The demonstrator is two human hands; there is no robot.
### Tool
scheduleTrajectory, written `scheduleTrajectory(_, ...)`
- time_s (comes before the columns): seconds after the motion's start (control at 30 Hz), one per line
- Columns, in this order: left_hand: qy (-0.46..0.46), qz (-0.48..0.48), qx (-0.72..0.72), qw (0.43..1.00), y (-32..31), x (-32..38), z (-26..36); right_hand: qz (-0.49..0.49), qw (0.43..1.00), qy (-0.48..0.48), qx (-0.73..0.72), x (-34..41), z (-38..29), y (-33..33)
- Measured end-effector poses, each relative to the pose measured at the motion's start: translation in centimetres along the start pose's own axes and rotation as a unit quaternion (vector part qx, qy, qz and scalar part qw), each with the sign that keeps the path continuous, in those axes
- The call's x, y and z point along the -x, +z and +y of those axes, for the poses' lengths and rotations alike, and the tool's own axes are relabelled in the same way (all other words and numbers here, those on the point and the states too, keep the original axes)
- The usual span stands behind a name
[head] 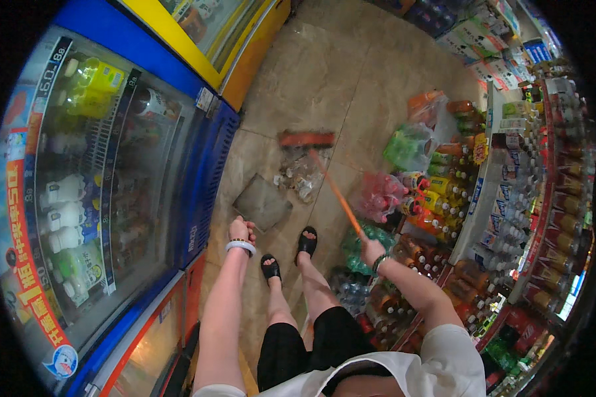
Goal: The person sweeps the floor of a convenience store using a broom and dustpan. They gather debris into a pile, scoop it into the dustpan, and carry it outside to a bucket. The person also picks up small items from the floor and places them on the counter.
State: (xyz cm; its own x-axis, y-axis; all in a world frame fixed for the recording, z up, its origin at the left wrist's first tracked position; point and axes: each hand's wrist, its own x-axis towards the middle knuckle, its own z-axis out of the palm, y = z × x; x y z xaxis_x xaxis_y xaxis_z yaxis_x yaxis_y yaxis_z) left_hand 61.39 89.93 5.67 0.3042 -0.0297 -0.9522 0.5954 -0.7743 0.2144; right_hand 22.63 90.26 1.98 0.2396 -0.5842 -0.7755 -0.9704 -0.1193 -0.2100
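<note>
My right hand (373, 251) grips the orange handle of a broom (338, 191). Its red head (306, 139), blurred, rests on the floor at the far side of a litter heap (302, 177) of crumpled clear plastic and scraps. Just left of the heap, nearer to me, lies a flat grey dustpan (263, 202). My left hand (241, 231) is curled into a fist at the dustpan's near-left edge, apparently around its handle, which the hand hides. A white bangle circles that wrist.
A blue glass-front drinks fridge (198, 178) stands on the left, beyond it a yellow freezer (251, 54). Shelves of bottles (506, 198) line the right side. Bagged bottle packs (380, 196) sit on the tiled floor (323, 74) before them. My sandalled feet (306, 242) are close to the dustpan.
</note>
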Motion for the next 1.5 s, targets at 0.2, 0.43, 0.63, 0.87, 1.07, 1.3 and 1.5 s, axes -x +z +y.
scheduleTrajectory(0.2,0.003,0.006,0.006,1.000,-1.2,-0.1,-0.7,-0.011,0.998,-0.047,-0.045,10.9,-1.9,2.1)
scheduleTrajectory(0.43,0.007,0.011,0.035,0.999,-4.3,1.0,-2.3,0.260,0.927,-0.077,-0.259,14.5,1.5,1.4)
scheduleTrajectory(0.63,0.006,0.047,-0.009,0.999,-5.1,1.6,-2.2,0.045,0.834,0.173,-0.523,7.4,-0.3,-2.8)
scheduleTrajectory(0.87,0.065,0.049,-0.083,0.993,-3.1,-0.6,-4.8,0.012,0.775,0.185,-0.604,10.4,-12.1,9.1)
scheduleTrajectory(1.07,0.065,0.022,-0.058,0.996,-3.0,-0.7,-4.2,-0.063,0.872,0.109,-0.473,16.0,-16.2,11.9)
scheduleTrajectory(1.3,0.039,0.025,-0.001,0.999,-8.6,0.6,-6.5,-0.018,0.963,-0.028,-0.267,23.3,-11.0,7.9)
scheduleTrajectory(1.5,-0.013,0.052,0.101,0.993,-11.8,0.7,-9.8,0.135,0.952,-0.034,-0.273,10.6,-6.2,-0.5)
